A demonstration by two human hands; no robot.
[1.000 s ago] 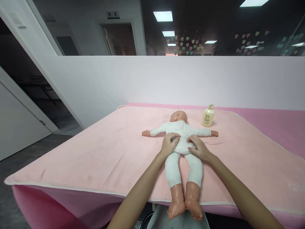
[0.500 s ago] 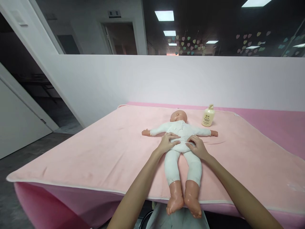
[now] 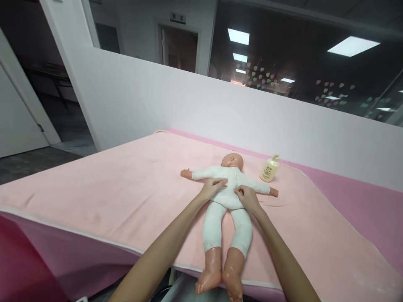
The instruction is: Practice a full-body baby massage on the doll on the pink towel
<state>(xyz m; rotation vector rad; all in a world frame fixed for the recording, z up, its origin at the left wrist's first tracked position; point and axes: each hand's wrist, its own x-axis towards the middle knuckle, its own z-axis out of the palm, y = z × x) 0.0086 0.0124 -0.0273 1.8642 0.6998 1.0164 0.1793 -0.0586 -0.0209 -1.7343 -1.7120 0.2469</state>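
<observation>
A baby doll (image 3: 228, 205) in a white top and trousers lies face down, its head turned to the left and its arms spread out. My left hand (image 3: 213, 188) rests on the left side of its back, fingers stretched towards the middle. On the other side, my right hand (image 3: 248, 197) touches the back with curled fingers, thumb and forefinger close together. Whether cloth is caught between them is hidden. A gap of white cloth separates the two hands. The bare feet reach the near table edge.
The doll lies on a pink blanket (image 3: 126, 184) with a pale border, spread over a table. A pale yellow pump bottle (image 3: 269, 168) stands upright beyond the doll's right-hand arm. Behind the table runs a white wall (image 3: 189, 100) with dark glass above.
Both hands have moved up the doll's back and farther apart. The fold across its lower back has smoothed out. The view has tilted and shifted.
</observation>
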